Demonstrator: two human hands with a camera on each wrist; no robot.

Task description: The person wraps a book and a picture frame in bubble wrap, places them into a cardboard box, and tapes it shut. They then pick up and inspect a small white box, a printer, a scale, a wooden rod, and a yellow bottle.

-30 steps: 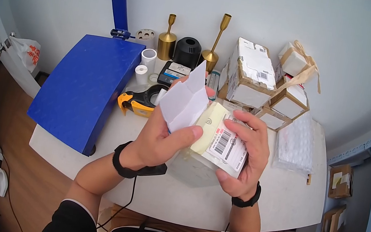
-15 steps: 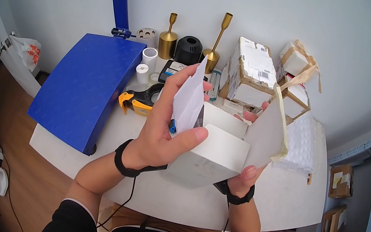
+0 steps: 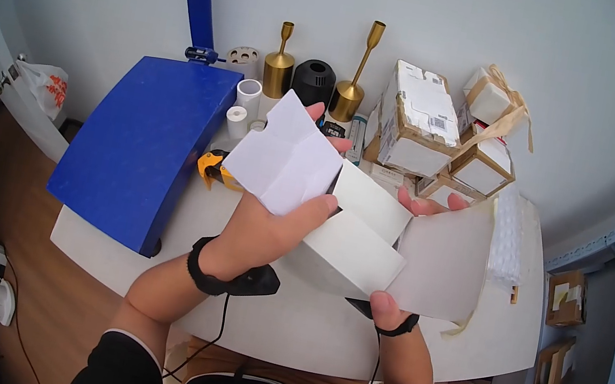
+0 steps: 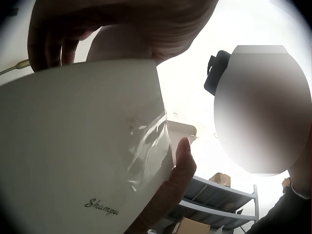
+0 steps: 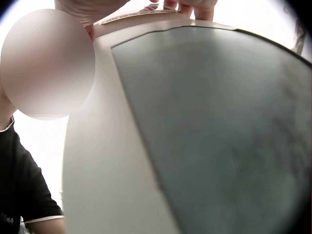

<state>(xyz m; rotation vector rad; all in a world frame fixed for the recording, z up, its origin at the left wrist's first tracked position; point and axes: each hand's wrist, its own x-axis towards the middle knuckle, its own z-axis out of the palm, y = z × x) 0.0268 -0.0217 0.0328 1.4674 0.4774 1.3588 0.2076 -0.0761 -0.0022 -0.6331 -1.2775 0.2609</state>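
Observation:
Between the hands, above the table, is a white box (image 3: 350, 253) with its flaps raised. The left hand (image 3: 260, 225) grips its left side, the thumb lying by a creased white flap (image 3: 285, 155). The right hand (image 3: 389, 309) holds the right side, thumb at the near corner and fingertips showing at the far edge, beside a wide flap (image 3: 444, 257) folded outward. The box's inside is mostly hidden. In the left wrist view the box wall (image 4: 78, 136) bears the word "Shampoo"; the right wrist view shows a greyish panel (image 5: 219, 122) on the box.
A blue scale-like device (image 3: 139, 146) stands on the table's left. Along the back are paper rolls (image 3: 247, 99), gold holders (image 3: 277, 76) and a black cylinder (image 3: 312, 84). Taped boxes (image 3: 419, 121) and bubble wrap (image 3: 509, 240) lie right. A yellow-black tool (image 3: 211, 168) is partly covered.
The labelled yellowish flap has swung up and outward to the right, uncovering the box top. The left white flap has tipped outward to the left. The right hand has shifted down along the box's side.

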